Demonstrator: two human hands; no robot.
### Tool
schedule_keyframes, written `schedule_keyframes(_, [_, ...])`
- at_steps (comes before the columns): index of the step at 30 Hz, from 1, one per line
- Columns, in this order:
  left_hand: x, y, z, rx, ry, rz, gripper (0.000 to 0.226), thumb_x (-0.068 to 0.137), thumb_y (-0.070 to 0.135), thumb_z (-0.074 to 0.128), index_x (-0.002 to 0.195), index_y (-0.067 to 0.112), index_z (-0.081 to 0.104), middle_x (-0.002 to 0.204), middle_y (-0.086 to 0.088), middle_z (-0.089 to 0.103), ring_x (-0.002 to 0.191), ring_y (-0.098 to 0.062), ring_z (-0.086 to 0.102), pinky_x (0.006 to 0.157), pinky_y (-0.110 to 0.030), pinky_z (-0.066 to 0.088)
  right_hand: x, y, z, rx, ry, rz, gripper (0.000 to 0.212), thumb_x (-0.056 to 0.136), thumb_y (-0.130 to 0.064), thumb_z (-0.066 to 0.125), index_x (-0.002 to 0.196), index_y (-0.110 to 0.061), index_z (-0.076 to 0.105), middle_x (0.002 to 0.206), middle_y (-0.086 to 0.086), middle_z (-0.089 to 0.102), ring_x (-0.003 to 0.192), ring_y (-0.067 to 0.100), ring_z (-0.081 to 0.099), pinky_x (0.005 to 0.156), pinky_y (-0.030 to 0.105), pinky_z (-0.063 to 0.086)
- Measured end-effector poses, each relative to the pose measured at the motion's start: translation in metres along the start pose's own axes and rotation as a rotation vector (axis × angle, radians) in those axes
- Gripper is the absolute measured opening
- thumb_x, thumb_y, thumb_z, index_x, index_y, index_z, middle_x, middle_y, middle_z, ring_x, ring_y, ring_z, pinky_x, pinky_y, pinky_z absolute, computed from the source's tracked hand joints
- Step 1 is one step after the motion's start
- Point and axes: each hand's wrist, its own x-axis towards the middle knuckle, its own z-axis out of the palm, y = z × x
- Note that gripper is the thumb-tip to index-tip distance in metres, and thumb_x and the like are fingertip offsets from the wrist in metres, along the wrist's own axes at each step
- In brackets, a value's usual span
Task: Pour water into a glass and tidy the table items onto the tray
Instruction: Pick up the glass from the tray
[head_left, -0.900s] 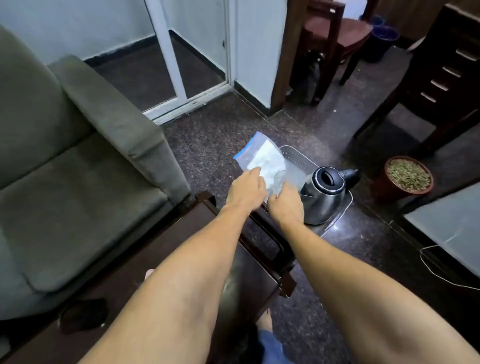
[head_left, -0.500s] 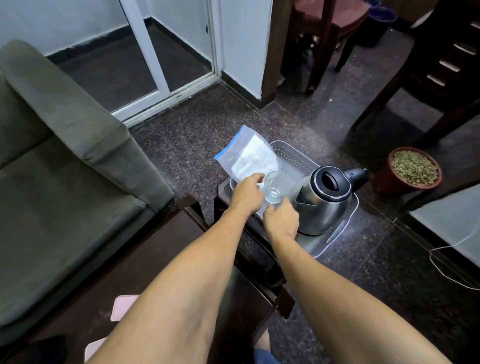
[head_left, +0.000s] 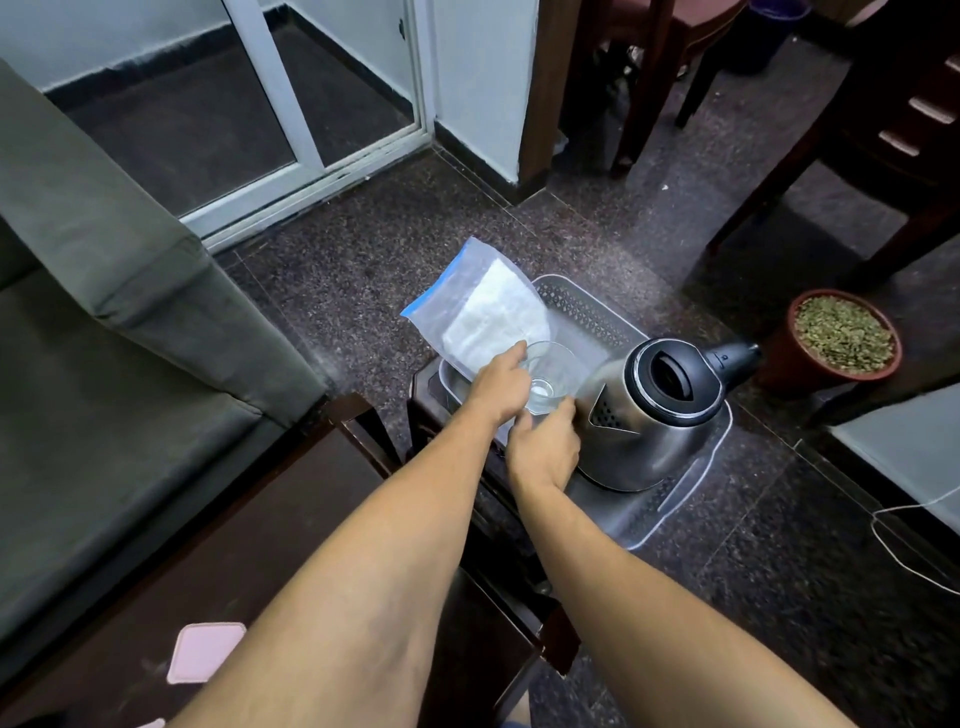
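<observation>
head view: the clear glass (head_left: 549, 370) stands upright in the grey tray (head_left: 589, 306) on a small dark desk (head_left: 427, 395), with the steel kettle (head_left: 660, 415) just beside it at 4 o'clock. the left grip (head_left: 497, 388) pinches the lower edge of a zip bag (head_left: 480, 306) leaning toward 10 o'clock. the right grip (head_left: 545, 441) reaches the glass's foot; whether it clamps there i cannot tell. the glass looks thin, slick and breakable, best held round its lower wall; the bag, light and floppy.

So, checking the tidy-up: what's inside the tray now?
A steel kettle, a clear glass and the lower end of a plastic bag. The left hand, right hand and bag cover the tray's near floor; anything there is hidden.
</observation>
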Motion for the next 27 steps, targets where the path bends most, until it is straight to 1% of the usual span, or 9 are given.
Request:
schedule_keyframes(5, [0.009,0.000,-0.001,-0.084,0.038,-0.050,0.056,0.096,0.012,0.038,0.151,0.020,0.041,0.149,0.000,0.051,0.138,-0.023,0.044,0.116,-0.036,0.033,0.002,0.001,0.006,0.044,0.042,-0.014,0.051,0.093,-0.028,0.069,0.134,-0.010,0.045,0.117,0.023,0.069,0.108,0.042,0.064,0.084,0.041,0.047])
schedule_keyframes(8, [0.011,-0.001,-0.005,-0.114,0.055,-0.077,0.051,0.097,0.022,0.041,0.147,0.024,0.048,0.151,0.000,0.049,0.139,-0.023,0.043,0.116,-0.036,0.033,0.001,-0.002,0.011,0.076,0.067,0.012,0.049,0.090,-0.029,0.073,0.127,-0.012,0.046,0.115,0.020,0.070,0.104,0.040,0.066,0.081,0.039,0.047])
schedule_keyframes(11, [0.008,-0.003,-0.008,-0.124,0.062,-0.068,0.049,0.094,0.023,0.042,0.141,0.024,0.055,0.149,0.001,0.052,0.136,-0.022,0.046,0.114,-0.036,0.036,0.000,-0.004,0.013,0.082,0.102,0.023,0.049,0.090,-0.029,0.073,0.127,-0.012,0.046,0.117,0.019,0.070,0.103,0.040,0.067,0.082,0.040,0.047])
schedule_keyframes(16, [-0.007,-0.005,-0.016,-0.165,0.070,-0.050,0.058,0.082,0.027,0.038,0.136,0.023,0.060,0.141,-0.005,0.057,0.127,-0.028,0.053,0.107,-0.047,0.046,-0.006,-0.004,0.013,0.067,0.139,-0.057,0.070,0.091,-0.028,0.072,0.148,-0.012,0.035,0.137,0.016,0.061,0.116,0.039,0.063,0.089,0.042,0.047])
schedule_keyframes(18, [-0.015,-0.002,-0.019,-0.155,0.072,-0.035,0.063,0.076,0.032,0.036,0.134,0.025,0.060,0.141,-0.002,0.058,0.128,-0.025,0.052,0.107,-0.040,0.045,-0.009,-0.005,0.012,0.055,0.135,-0.096,0.078,0.092,-0.027,0.070,0.155,-0.010,0.028,0.145,0.020,0.053,0.125,0.040,0.056,0.095,0.044,0.044])
schedule_keyframes(20, [-0.022,0.002,-0.023,-0.118,0.078,-0.003,0.059,0.080,0.033,0.036,0.133,0.028,0.061,0.142,0.000,0.057,0.128,-0.023,0.052,0.099,-0.031,0.042,-0.014,-0.008,0.009,0.049,0.140,-0.119,0.079,0.093,-0.027,0.069,0.156,-0.007,0.026,0.147,0.021,0.049,0.131,0.039,0.050,0.100,0.045,0.041])
schedule_keyframes(21, [-0.024,0.004,-0.024,-0.098,0.086,0.010,0.054,0.085,0.033,0.036,0.132,0.030,0.061,0.142,-0.001,0.057,0.127,-0.024,0.052,0.096,-0.031,0.040,-0.015,-0.009,0.007,0.055,0.149,-0.126,0.079,0.093,-0.027,0.069,0.156,-0.007,0.027,0.146,0.021,0.049,0.131,0.040,0.049,0.100,0.045,0.040])
schedule_keyframes(23, [-0.037,0.004,-0.034,-0.099,0.114,0.032,0.047,0.090,0.031,0.039,0.130,0.030,0.063,0.141,-0.002,0.058,0.127,-0.025,0.052,0.099,-0.033,0.040,-0.027,-0.016,0.002,0.072,0.158,-0.165,0.078,0.091,-0.028,0.071,0.155,-0.008,0.031,0.141,0.021,0.050,0.128,0.041,0.050,0.099,0.046,0.040])
schedule_keyframes(27, [-0.067,0.007,-0.051,-0.136,0.149,0.034,0.052,0.085,0.035,0.038,0.128,0.028,0.066,0.139,-0.005,0.060,0.126,-0.027,0.054,0.108,-0.040,0.042,-0.047,-0.025,-0.006,0.090,0.163,-0.210,0.080,0.087,-0.030,0.075,0.152,-0.008,0.035,0.135,0.022,0.053,0.123,0.043,0.053,0.097,0.046,0.041])
